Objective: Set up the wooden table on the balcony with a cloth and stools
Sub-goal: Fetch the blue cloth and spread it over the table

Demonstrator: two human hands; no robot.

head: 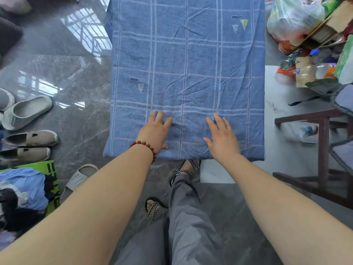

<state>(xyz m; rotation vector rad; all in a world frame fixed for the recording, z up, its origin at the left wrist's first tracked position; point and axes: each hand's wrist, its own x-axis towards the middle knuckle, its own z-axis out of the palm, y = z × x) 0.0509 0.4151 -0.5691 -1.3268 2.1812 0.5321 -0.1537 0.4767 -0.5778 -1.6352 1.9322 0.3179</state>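
From the head camera, a blue cloth [187, 73] lies spread flat over the table, covering its top completely so that no wood shows. The cloth is a soft denim blue crossed by pale double lines that form a large check, with small triangle and leaf marks, one near the left middle and a pair near the far right corner. It is creased in shallow wrinkles across its middle, and its near edge hangs just over the table's front.

The left hand [154, 131] rests palm down on the cloth near the front edge, fingers spread and flat, gripping nothing; a bracelet [146, 147] of dark red beads circles its wrist. The right hand [222, 137] lies beside it, also open and flat on the cloth, fingers loosely fanned, holding nothing. The two hands are apart, with a stretch of wrinkled cloth between them.

On the grey marble floor [76, 73] to the left stand several pairs of shoes [26, 111]. To the right a dark wooden stool [322, 150] stands just beside the table, and beyond it is a heap of bags and bottles [309, 44]. Below, the person's grey trousers and checked sandals [188, 168] show at the table's front.
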